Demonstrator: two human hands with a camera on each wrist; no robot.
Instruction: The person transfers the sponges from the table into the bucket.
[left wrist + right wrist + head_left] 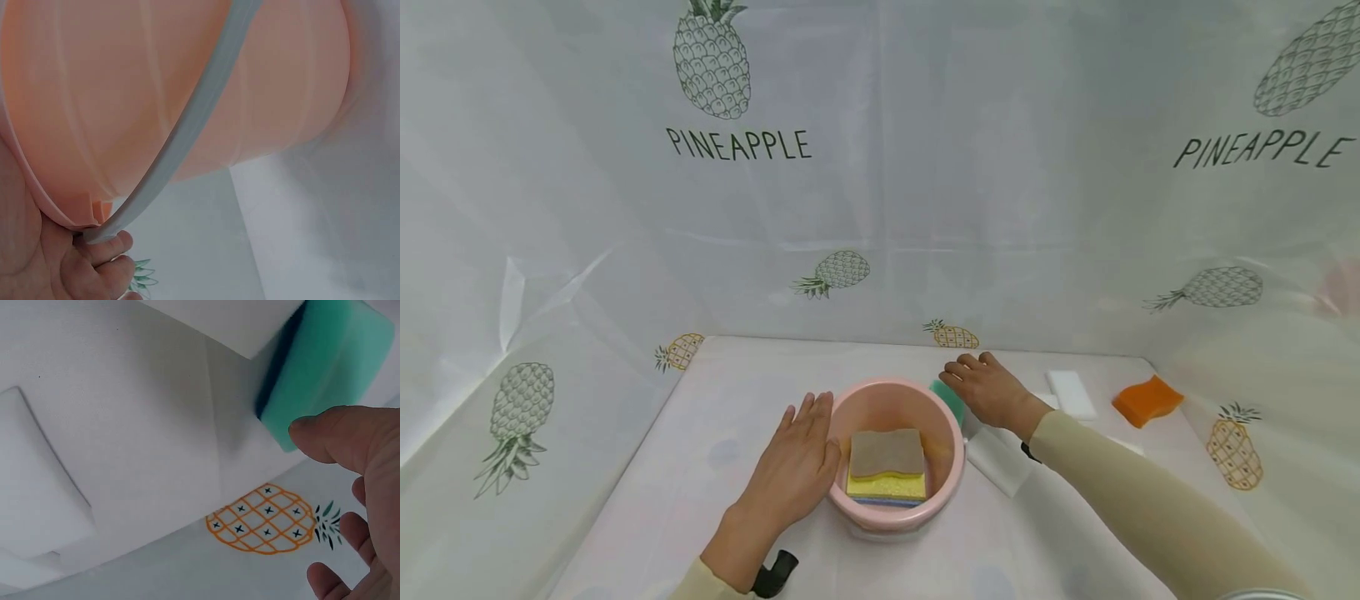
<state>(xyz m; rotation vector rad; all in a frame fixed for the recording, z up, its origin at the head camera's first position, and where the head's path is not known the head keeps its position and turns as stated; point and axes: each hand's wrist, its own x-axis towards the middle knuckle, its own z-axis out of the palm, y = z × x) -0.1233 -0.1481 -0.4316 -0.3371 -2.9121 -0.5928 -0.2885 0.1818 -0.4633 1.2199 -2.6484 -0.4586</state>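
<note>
The left hand [795,467] lay flat with straight fingers against the left wall of the pink bucket [943,492], holding nothing. The bucket stood near the table's [715,433] front edge with stacked sponges [887,465] inside. The right hand [988,390], fingers relaxed, reached over the green sponge [325,375] just behind the bucket's right rim, its thumb touching it. White blocks [1071,393] and an orange sponge [1147,400] lay further right; open table remained to the left.
</note>
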